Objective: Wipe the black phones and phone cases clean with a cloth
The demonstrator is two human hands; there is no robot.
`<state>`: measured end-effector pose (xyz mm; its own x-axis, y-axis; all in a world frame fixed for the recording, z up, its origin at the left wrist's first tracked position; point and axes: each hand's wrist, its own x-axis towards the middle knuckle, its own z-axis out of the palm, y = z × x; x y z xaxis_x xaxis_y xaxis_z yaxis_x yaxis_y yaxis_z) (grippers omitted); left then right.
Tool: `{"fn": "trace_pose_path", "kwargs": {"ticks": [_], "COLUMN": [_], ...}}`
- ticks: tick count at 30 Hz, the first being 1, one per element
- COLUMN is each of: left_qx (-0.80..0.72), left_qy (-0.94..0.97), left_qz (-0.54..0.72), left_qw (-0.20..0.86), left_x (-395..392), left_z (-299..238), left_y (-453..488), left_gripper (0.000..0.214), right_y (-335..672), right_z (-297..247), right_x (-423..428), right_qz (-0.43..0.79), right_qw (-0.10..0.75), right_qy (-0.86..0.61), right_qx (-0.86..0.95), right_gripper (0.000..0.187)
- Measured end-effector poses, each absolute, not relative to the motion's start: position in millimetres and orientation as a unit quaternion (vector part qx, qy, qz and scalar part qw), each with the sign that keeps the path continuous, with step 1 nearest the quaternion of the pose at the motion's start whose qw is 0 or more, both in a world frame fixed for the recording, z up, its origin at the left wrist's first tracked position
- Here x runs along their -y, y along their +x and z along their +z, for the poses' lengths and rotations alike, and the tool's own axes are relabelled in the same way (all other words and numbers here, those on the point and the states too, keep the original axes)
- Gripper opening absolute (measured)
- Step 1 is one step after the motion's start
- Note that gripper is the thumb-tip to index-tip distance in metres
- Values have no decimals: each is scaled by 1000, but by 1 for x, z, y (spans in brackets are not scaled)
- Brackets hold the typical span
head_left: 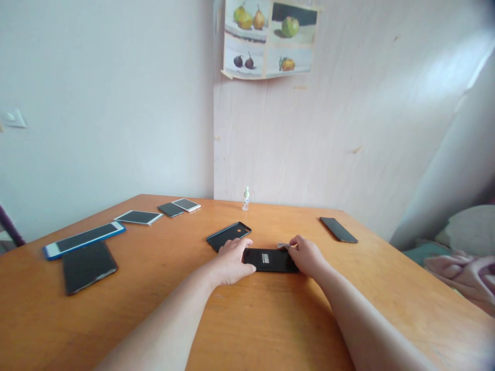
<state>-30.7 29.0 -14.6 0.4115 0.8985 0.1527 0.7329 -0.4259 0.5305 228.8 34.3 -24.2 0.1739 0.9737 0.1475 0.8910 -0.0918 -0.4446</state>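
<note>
Gripping phone with left hand, pinching grey cloth with right hand, case behind, bottle beyond

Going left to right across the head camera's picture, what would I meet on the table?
Blue-edged device → white-framed device → small white-edged device → left hand → black slab with a silvery patch → right hand → lone dark device.
</note>
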Motion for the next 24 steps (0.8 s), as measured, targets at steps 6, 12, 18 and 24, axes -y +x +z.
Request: {"fn": "trace_pose_path", "kwargs": {"ticks": [6,12,18,24], "left_qx": [-444,-442,-525,-516], "left_qy": [820,791,753,762], "left_qz": [296,382,328,334], "left_qw": [207,182,222,202], "left_x": [-23,-24,-35,-31], "left_z": [-20,-23,-24,-21], "left_y": [-28,-24,-26,-21], "left_gripper": [79,87,17,20], "right_y": [225,222,223,228], "right_z": [-23,-15,-15,-11], "right_x": [-32,-27,-29,-29], "right_qz": [190,308,258,83], "right_qw": [265,434,443,377], "right_qy": [-701,-596,-593,-653], "right_qx": [634,602,621,651], "right_gripper": [30,36,37,30]}}
